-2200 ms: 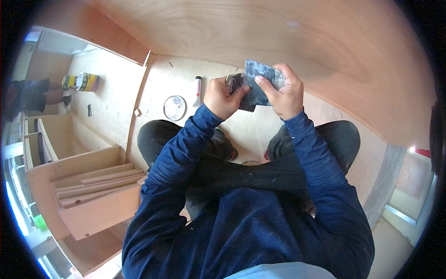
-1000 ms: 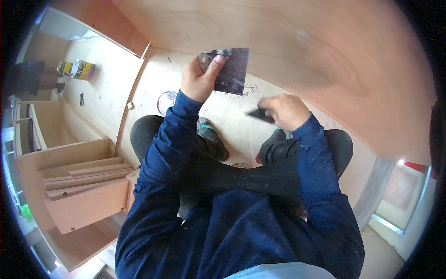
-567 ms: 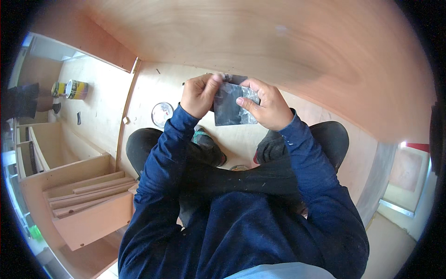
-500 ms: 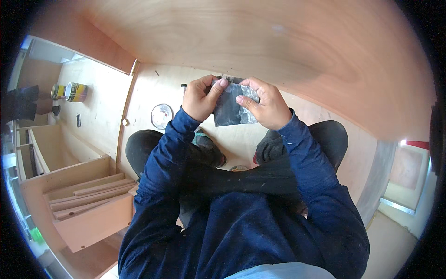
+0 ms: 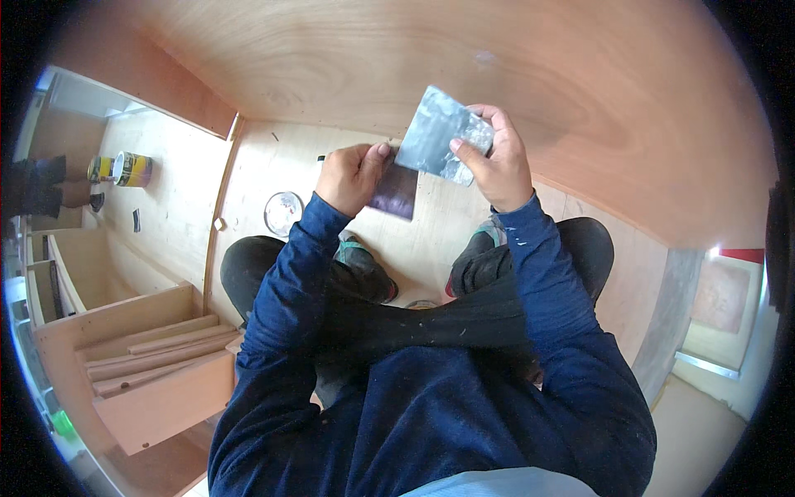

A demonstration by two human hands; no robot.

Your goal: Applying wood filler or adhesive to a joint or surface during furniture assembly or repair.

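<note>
My right hand grips a flat grey sheet, smeared with pale residue, by its right edge and holds it raised in front of the curved plywood wall. My left hand pinches a second, dark purplish sheet by its left edge, lower and just behind the grey one. Both sleeves are dark blue. Below the hands I see my crouched legs and shoes on the plywood floor.
A round metal lid lies on the floor left of my left hand. Two small tins stand far left. An open wooden box holding several wood strips sits at lower left.
The hands were together on one folded dark sheet; now they have drawn apart. The right hand has lifted a grey sheet up and right, and the left keeps the dark one.
</note>
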